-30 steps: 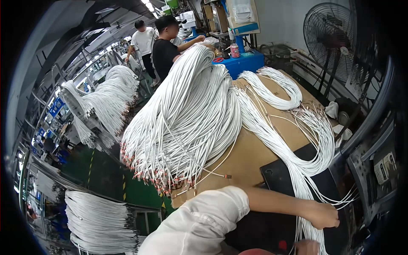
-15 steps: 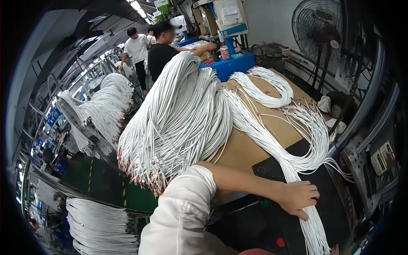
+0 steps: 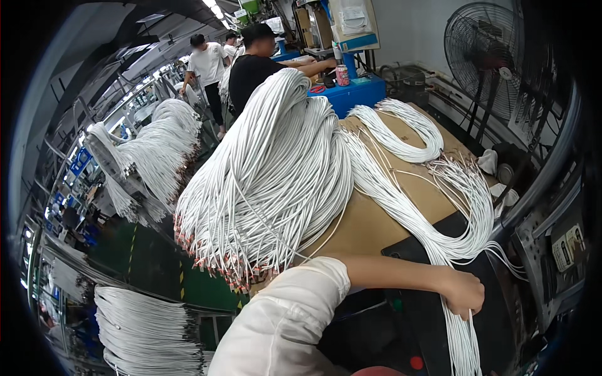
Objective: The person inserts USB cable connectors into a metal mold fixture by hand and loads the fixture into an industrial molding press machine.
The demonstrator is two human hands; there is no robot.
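My left hand reaches across the bench from a white sleeve, its fingers curled around a bundle of white cables. Below the hand the strands run down to the lower edge of the picture. Above it they lead back over a black mat to a loose, looped spread of cables on the brown board. My right hand is out of view.
A tall heap of white cables with reddish ends stands left of my arm. A smaller U-shaped bundle lies farther back. A black fan stands at right, and a person in black works by a blue machine base.
My left hand has closed more tightly around the cables and shifted slightly right. My right fingertips, at the lower edge before, have left the picture. The whole view has shifted a little.
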